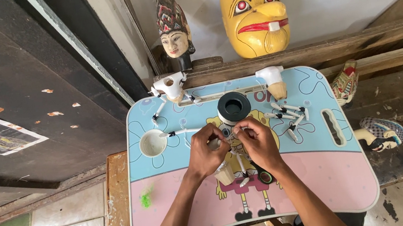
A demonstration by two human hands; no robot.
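- Hands meet over the middle of our table (305,177): left hand (205,153) and right hand (256,142) side by side.
- Our fingers (215,139) of both hands pinch a small white puppet part (230,158) between them.
- Black spool (234,106) just beyond; white cup (153,143) to the left.
- Yellow mask (254,15) stands on the far ledge.

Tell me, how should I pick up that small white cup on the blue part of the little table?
Probably grip the small white cup by its round rim, coming straight down from above. It stands upright with its open mouth facing up, and its left side is free. A thin white stick lies close to its right side, so coming from the left or top avoids bumping it. The left hand is nearest.
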